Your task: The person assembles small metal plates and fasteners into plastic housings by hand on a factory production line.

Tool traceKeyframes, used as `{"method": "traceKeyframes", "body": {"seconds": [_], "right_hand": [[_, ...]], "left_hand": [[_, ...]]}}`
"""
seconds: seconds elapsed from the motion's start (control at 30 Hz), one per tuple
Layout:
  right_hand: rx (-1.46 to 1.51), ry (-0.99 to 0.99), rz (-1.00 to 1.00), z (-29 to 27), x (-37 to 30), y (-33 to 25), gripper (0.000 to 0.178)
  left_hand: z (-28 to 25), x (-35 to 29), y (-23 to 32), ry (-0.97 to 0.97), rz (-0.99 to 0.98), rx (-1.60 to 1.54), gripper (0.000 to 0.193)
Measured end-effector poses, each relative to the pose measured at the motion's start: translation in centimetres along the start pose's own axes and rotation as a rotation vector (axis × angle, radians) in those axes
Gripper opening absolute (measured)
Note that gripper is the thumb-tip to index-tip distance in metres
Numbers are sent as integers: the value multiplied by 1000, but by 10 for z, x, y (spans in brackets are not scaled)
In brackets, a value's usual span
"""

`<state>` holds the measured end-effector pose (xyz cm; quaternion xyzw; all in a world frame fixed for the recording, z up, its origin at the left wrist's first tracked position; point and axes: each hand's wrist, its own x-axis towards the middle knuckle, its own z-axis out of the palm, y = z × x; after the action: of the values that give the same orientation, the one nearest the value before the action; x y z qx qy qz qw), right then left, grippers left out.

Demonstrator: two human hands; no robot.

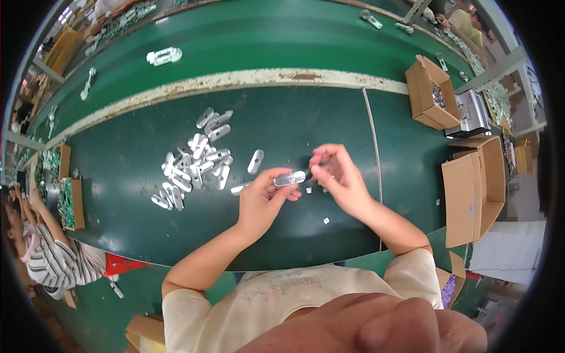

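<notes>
My left hand (262,197) is closed on a silver oblong metal piece (288,179), held level between thumb and fingers above the table. Just right of its end is my right hand (344,179), thumb and fingertips drawn together in a pinch; whatever they hold is too small to make out. Below the hands, small whitish bits, one a square piece (308,190) and another a loose bit (326,220), lie on the green table (306,241). A single oblong piece (255,162) rests behind my left hand, and a heap of similar pieces (197,162) spreads to the left.
Beyond a worn pale rail (265,77) runs a green belt (247,47) carrying scattered metal parts. Cardboard boxes, a small one (425,97) and a larger one (462,197), stand at the right. A person in a striped top (56,259) sits at the far left.
</notes>
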<state>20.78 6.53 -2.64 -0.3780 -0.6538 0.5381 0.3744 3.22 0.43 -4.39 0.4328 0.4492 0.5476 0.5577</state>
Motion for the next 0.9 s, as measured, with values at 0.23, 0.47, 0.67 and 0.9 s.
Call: {"method": "traceKeyframes", "body": {"seconds": [0.23, 0.47, 0.67, 0.9], "right_hand": [[-1284, 197, -307, -145, 183, 40, 45], [-1432, 443, 396, -258, 356, 65, 86], [-1465, 503, 328, -284, 438, 97, 75], [-1339, 604, 185, -282, 432, 128, 48]], "left_hand": [[-6, 13, -24, 58, 44, 13, 26], [-6, 8, -28, 38, 109, 264, 27], [-13, 7, -22, 11, 102, 258, 30], [-10, 11, -21, -13, 95, 239, 31]]}}
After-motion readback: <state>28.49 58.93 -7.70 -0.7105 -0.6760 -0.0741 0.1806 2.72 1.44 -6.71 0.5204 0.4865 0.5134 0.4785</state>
